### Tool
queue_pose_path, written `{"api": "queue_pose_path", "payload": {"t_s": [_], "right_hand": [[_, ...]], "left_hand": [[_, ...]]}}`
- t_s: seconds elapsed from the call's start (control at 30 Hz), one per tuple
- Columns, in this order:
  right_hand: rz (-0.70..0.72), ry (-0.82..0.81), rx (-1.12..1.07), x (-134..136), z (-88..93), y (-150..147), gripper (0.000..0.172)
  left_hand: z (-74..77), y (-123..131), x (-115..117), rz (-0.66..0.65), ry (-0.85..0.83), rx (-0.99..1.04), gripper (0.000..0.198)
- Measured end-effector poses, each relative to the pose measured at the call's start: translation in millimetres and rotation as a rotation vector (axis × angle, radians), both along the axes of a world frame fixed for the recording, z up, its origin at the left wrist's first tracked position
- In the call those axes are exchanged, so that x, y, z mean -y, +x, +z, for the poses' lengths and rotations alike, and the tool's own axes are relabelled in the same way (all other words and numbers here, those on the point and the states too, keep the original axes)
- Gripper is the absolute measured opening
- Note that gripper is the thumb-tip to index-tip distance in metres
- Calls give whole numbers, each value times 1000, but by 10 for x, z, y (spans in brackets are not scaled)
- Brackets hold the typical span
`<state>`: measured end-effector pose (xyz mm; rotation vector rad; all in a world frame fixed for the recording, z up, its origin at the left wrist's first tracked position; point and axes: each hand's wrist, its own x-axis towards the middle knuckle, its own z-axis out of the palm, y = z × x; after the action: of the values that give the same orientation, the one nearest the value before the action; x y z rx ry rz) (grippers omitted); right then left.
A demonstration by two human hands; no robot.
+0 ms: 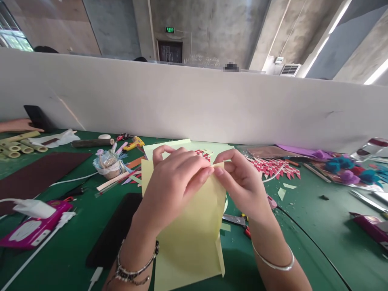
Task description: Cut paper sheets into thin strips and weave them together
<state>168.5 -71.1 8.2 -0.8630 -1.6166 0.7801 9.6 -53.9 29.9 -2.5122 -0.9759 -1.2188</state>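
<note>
Paper [194,234] points forward, long axis seemingly tilted upward.

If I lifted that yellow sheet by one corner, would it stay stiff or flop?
The yellow sheet would probably flop, since it looks paper-thin. It is likely light, as the left hand and right hand merely pinch its upper edge. The folded flap at its lower right may stiffen that side slightly.

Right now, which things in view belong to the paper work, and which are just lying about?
In the job:
yellow paper, pinched near its top right corner by the left hand and right hand
nearest scissors, perhaps, lying beside it

Likely just lying about:
bamboo tubes
dark brown sheet
blue pom-poms
magenta power strip at left
</note>
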Motion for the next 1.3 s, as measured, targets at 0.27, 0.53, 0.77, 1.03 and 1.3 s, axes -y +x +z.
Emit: {"api": "queue_pose_path", "payload": {"t_s": [0.27,0.53,0.77,1.03,1.3], "right_hand": [[-98,30,173,-192,-39,70,35],[-279,29,289,-434,-212,118,22],[-246,-19,284,-566,-318,136,31],[-70,-190,-22,-566,-325,81,34],[-40,-255,-113,-574,-349,86,34]], "left_hand": [[-117,67,-246,-106,-165,-7,23],[-329,154,-525,-124,-356,7,18],[-492,216,-676,-132,-431,82,20],[-531,301,-651,-193,-533,188,26],[-584,389,-619,-232,-633,420,29]]}}
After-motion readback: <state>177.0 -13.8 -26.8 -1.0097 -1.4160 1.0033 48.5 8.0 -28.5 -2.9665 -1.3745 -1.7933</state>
